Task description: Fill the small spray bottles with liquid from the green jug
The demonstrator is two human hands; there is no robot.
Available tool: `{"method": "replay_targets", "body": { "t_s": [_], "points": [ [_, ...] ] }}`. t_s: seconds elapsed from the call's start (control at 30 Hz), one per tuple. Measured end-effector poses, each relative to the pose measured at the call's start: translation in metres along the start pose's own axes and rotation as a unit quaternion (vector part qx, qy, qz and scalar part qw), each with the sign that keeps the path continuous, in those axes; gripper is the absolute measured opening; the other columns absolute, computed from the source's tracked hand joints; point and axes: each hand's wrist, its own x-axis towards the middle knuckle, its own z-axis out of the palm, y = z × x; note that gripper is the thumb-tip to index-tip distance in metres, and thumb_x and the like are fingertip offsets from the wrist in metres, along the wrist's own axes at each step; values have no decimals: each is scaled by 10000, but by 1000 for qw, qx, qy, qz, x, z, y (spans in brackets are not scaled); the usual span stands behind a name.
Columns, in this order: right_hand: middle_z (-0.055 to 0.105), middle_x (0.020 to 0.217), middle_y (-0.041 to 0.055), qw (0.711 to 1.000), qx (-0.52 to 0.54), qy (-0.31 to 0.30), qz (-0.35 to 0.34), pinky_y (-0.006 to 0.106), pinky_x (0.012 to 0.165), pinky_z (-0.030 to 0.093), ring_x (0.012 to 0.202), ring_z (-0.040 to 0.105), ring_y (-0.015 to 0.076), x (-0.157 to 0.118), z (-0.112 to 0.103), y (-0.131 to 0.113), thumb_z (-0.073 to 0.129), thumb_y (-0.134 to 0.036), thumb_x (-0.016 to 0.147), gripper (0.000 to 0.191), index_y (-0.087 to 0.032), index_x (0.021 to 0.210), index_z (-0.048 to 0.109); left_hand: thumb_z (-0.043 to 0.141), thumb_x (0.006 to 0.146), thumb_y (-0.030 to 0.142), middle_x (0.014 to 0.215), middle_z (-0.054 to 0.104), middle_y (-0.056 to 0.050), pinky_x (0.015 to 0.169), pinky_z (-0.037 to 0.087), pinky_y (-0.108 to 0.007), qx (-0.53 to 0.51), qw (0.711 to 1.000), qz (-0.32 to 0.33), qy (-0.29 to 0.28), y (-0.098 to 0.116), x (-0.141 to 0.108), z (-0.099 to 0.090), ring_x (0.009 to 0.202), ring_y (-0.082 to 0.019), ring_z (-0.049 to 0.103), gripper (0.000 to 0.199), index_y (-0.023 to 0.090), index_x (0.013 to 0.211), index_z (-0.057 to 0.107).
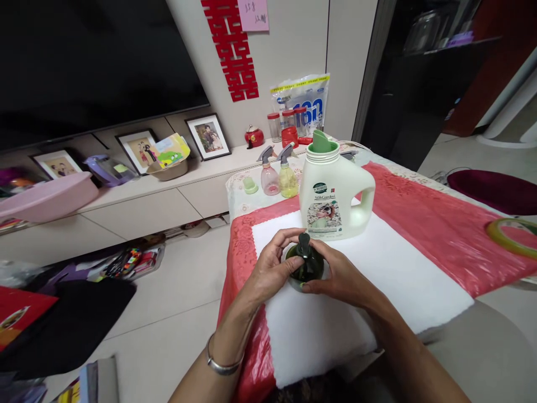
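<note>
A dark green pump bottle (309,267) stands on a white cloth (403,280) at the near part of the table, held from both sides. My left hand (274,266) curls around its left side, the thumb on its top beside the pump head. My right hand (342,277) wraps the right side, thumb low at the front. Just behind my hands is a large pale green jug (331,193) with its handle to the right and a green spout piece in its open mouth.
Two spray bottles, one pink (269,178) and one yellow (288,179), stand behind left of the jug, near a green cap (250,185). A yellow tape roll (514,238) lies on the red cover (444,224) at right. Jars and a bag (302,92) are at the back.
</note>
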Motion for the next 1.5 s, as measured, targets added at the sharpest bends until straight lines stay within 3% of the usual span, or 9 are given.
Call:
{"method": "replay_targets", "body": {
  "t_s": [0.17, 0.33, 0.5, 0.77, 0.87, 1.0, 1.13, 1.3, 1.5],
  "points": [
    [552, 1354, 52, 1000, -4, 0, 0, 388, 1047, 462, 1225, 543, 239, 0, 1, -1, 817, -323, 704, 782, -222, 1410, 498, 839, 692, 169, 1088, 654, -12, 1001, 428, -341, 53, 995, 9, 80, -3, 0, 7, 1109, -221, 585, 553, 275, 1197, 641],
    [532, 1383, 50, 1000, -1, -3, -5, 390, 1077, 440, 1255, 524, 237, 0, 0, 1, 814, -364, 724, 798, -236, 1435, 476, 736, 839, 268, 1442, 555, -59, 1158, 341, -409, 64, 998, -5, -1, 8, -6, 4, 1387, -274, 456, 614, 298, 1414, 519],
    [531, 1380, 61, 1000, 2, -1, -1, 409, 1063, 443, 1255, 522, 247, -1, 0, 2, 807, -374, 717, 790, -228, 1423, 483, 613, 930, 292, 1388, 601, -63, 1149, 358, -409, 78, 996, -14, -34, 12, -4, -1, 1333, -258, 511, 469, 265, 1394, 550],
    [537, 1373, 65, 1000, 6, -7, 8, 405, 1069, 445, 1252, 524, 245, 2, 0, -3, 842, -278, 656, 845, -215, 1417, 479, 816, 698, 149, 1138, 672, -34, 1015, 451, -380, 107, 990, -14, 89, 4, 1, 7, 1132, -247, 593, 556, 256, 1211, 628],
    [522, 1396, 75, 1000, 9, -6, 13, 420, 1092, 430, 1275, 511, 254, 2, 0, -4, 854, -295, 655, 888, -218, 1445, 456, 784, 772, 204, 1387, 592, -57, 1134, 382, -419, 105, 994, -9, 41, 11, -2, 2, 1323, -275, 511, 669, 294, 1385, 532],
    [511, 1409, 86, 1000, 13, -1, 27, 434, 1097, 426, 1293, 498, 268, 0, 0, -8, 838, -298, 670, 833, -211, 1421, 489, 582, 940, 228, 1511, 516, -41, 1207, 301, -440, 92, 995, -16, -39, 16, -4, -7, 1432, -258, 428, 527, 318, 1449, 480],
    [528, 1388, 55, 999, 16, 0, 38, 401, 1086, 440, 1271, 514, 244, -1, 0, -11, 841, -243, 653, 827, -237, 1406, 499, 635, 871, 149, 1263, 666, -40, 1095, 416, -406, 93, 995, -21, -11, 12, -1, -5, 1250, -245, 568, 490, 296, 1334, 571],
    [534, 1372, 47, 998, 15, 2, 53, 388, 1055, 463, 1230, 538, 235, -1, 1, -9, 822, -191, 649, 839, -254, 1415, 485, 806, 707, 171, 1082, 624, -25, 905, 502, -346, 109, 990, -43, 82, 8, 2, 7, 1028, -225, 601, 538, 286, 1202, 631],
    [531, 1374, 33, 998, 23, 1, 66, 373, 1055, 462, 1243, 528, 223, -2, 2, -10, 836, -210, 656, 830, -267, 1404, 483, 581, 920, 200, 1358, 611, -41, 1100, 416, -416, 107, 994, -19, -9, 14, -6, -1, 1274, -250, 547, 493, 319, 1396, 535]
  ]
}}
